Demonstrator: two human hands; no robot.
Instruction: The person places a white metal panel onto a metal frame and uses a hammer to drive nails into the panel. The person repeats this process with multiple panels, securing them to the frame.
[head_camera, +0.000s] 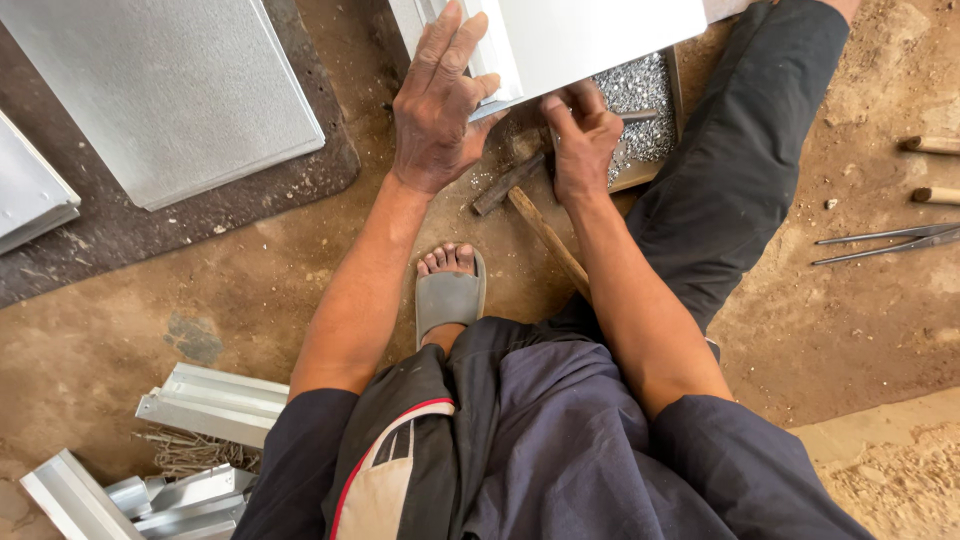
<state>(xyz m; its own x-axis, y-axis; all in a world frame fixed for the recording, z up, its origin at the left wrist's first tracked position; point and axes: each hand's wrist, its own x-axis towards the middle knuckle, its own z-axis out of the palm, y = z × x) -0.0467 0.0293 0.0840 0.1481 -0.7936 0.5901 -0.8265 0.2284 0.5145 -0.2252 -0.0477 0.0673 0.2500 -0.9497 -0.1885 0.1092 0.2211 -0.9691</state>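
Note:
My left hand (437, 100) presses flat on the folded edge of a white sheet-metal piece (590, 35) at the top centre. Just to its right, my right hand (580, 140) is closed around a small metal punch or nail (636, 116) held at the sheet's lower edge. A hammer (535, 215) with a wooden handle lies on the dirt under my right wrist, its dark head (505, 185) pointing left. What the fingertips pinch is partly hidden.
A shallow tray of small silvery bits (640, 85) sits beside my right hand. A large grey metal sheet (170, 90) lies on a dark mat at top left. Folded metal channels (210, 400) lie at bottom left. Tin snips (885, 243) and wooden handles (935, 145) rest at right. My sandalled foot (450, 295) is centre.

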